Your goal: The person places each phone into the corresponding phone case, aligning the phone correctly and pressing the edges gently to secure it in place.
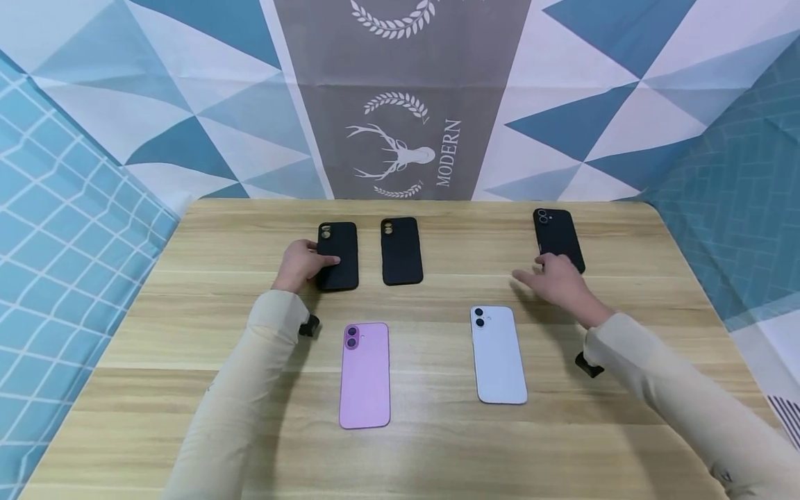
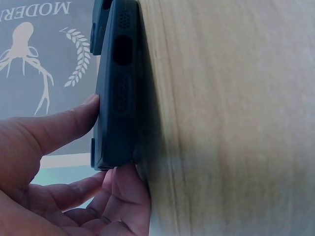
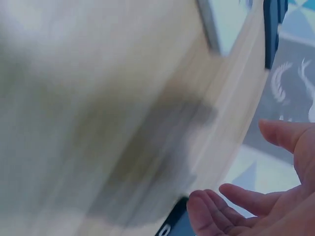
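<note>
My left hand (image 1: pixel 301 267) holds a black phone case (image 1: pixel 342 276) at its left edge, thumb on the upper face. In the left wrist view the fingers (image 2: pixel 129 194) curl at the side of the case, whose end shows a port opening. Just right of it lies a second black phone case (image 1: pixel 402 253) with camera cutouts. Toward the right, my right hand (image 1: pixel 562 283) hovers over the lower end of a black phone (image 1: pixel 557 235), partly covering it. Its thumb and fingers are spread apart, with nothing between them in the right wrist view.
Nearer the front of the wooden table (image 1: pixel 431 458) lie a pink phone (image 1: pixel 365 378) and a white phone (image 1: pixel 500 357), both back up. A patterned cloth (image 1: pixel 400 83) hangs behind the table's far edge.
</note>
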Action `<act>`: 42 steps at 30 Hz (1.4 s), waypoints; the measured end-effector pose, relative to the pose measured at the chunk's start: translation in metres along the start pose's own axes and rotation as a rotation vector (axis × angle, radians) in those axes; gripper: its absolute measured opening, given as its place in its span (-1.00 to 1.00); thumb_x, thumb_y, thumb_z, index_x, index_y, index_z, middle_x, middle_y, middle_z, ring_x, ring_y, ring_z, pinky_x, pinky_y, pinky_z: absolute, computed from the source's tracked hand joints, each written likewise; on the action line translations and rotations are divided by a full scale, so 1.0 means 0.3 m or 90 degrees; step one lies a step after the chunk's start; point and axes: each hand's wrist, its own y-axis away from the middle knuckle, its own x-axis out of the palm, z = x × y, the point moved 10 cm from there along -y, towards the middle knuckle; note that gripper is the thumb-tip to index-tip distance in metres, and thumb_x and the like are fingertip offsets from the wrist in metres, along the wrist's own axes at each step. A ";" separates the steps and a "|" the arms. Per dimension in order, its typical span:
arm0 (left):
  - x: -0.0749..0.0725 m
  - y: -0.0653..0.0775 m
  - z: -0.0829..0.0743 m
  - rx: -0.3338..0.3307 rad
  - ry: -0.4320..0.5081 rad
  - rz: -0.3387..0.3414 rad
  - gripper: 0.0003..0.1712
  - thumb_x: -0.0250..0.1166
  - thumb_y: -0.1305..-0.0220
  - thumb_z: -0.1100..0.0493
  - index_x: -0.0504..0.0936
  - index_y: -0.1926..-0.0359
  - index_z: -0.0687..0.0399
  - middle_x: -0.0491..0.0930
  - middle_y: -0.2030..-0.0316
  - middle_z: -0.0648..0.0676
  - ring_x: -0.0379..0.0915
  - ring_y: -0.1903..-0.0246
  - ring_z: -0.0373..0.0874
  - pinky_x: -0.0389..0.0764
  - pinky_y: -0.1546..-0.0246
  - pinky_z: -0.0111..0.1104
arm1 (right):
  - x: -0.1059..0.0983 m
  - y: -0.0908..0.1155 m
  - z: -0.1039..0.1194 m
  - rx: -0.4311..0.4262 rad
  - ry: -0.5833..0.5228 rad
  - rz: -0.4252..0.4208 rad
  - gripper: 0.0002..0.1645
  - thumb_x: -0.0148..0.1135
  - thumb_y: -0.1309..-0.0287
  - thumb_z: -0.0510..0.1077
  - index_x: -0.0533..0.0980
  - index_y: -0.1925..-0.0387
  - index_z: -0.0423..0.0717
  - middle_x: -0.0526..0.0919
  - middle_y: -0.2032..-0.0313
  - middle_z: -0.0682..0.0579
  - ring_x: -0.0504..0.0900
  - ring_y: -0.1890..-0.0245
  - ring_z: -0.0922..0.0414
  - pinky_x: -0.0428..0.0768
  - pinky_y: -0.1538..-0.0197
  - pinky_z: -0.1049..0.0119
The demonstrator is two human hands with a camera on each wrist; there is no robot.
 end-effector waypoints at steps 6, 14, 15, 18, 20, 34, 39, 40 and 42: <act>-0.001 0.003 -0.002 0.002 0.003 -0.001 -0.20 0.24 -0.07 -0.02 0.16 -0.24 0.28 0.28 -0.14 0.27 0.30 0.06 0.03 0.42 -0.03 -0.18 | 0.062 0.055 0.051 -0.022 -0.020 0.046 -0.15 0.04 -0.06 0.24 0.24 -0.11 -0.40 0.47 0.11 -0.29 0.47 0.26 0.01 0.50 0.35 0.32; 0.002 -0.002 0.000 -0.001 -0.005 -0.002 -0.20 0.24 -0.06 -0.03 0.17 -0.23 0.28 0.26 -0.15 0.28 0.27 -0.02 0.06 0.38 -0.10 -0.15 | 0.147 0.103 0.066 -0.011 -0.021 0.096 -0.09 0.10 0.05 0.35 0.30 -0.06 -0.34 0.48 0.10 -0.24 0.47 0.27 0.04 0.49 0.34 0.34; 0.003 -0.003 0.002 -0.002 -0.006 -0.002 -0.20 0.24 -0.06 -0.03 0.17 -0.23 0.28 0.26 -0.15 0.28 0.27 -0.03 0.06 0.37 -0.11 -0.14 | 0.155 0.108 0.068 -0.012 -0.018 0.098 -0.07 0.12 0.09 0.37 0.32 -0.05 -0.33 0.48 0.10 -0.24 0.46 0.27 0.04 0.50 0.35 0.33; 0.005 -0.007 0.005 -0.005 -0.006 -0.002 -0.20 0.24 -0.06 -0.03 0.17 -0.23 0.28 0.26 -0.15 0.28 0.26 -0.04 0.06 0.37 -0.12 -0.14 | 0.174 0.118 0.079 -0.027 -0.010 0.093 -0.03 0.20 0.21 0.39 0.36 0.00 -0.34 0.51 0.13 -0.23 0.47 0.30 0.06 0.50 0.37 0.35; 0.006 -0.010 0.007 -0.004 -0.007 -0.003 -0.20 0.24 -0.06 -0.03 0.17 -0.22 0.28 0.25 -0.15 0.28 0.26 -0.05 0.07 0.36 -0.12 -0.14 | 0.182 0.124 0.087 -0.034 -0.005 0.085 -0.03 0.27 0.29 0.37 0.39 0.04 -0.34 0.53 0.19 -0.20 0.46 0.34 0.08 0.49 0.41 0.37; 0.003 -0.007 0.000 0.009 0.029 -0.005 -0.23 0.25 -0.07 0.00 0.19 -0.22 0.26 0.31 -0.11 0.25 0.30 0.11 0.00 0.43 0.07 -0.24 | 0.199 0.149 0.095 -0.013 0.047 0.072 0.14 0.45 0.46 0.25 0.26 -0.06 -0.43 0.37 0.18 -0.23 0.41 0.35 0.03 0.45 0.39 0.35; 0.003 -0.007 0.000 0.005 0.032 -0.005 -0.22 0.25 -0.06 -0.01 0.19 -0.22 0.25 0.31 -0.11 0.24 0.30 0.11 0.00 0.43 0.07 -0.24 | 0.200 0.142 0.089 -0.003 0.027 0.077 0.10 0.47 0.49 0.22 0.28 -0.02 -0.43 0.37 0.20 -0.22 0.41 0.34 0.03 0.45 0.40 0.37; 0.003 -0.007 -0.001 0.006 0.031 -0.005 -0.22 0.25 -0.07 -0.01 0.18 -0.23 0.25 0.30 -0.12 0.25 0.29 0.11 0.01 0.43 0.06 -0.23 | 0.200 0.139 0.087 -0.002 0.021 0.080 0.10 0.48 0.50 0.21 0.28 -0.01 -0.43 0.36 0.20 -0.22 0.41 0.34 0.03 0.45 0.40 0.37; 0.004 -0.008 -0.001 0.003 0.029 -0.004 -0.22 0.26 -0.06 -0.01 0.18 -0.23 0.25 0.30 -0.13 0.24 0.29 0.10 0.00 0.43 0.05 -0.23 | 0.202 0.133 0.080 0.005 0.009 0.085 0.08 0.48 0.51 0.21 0.29 0.02 -0.42 0.35 0.20 -0.22 0.40 0.33 0.03 0.45 0.39 0.36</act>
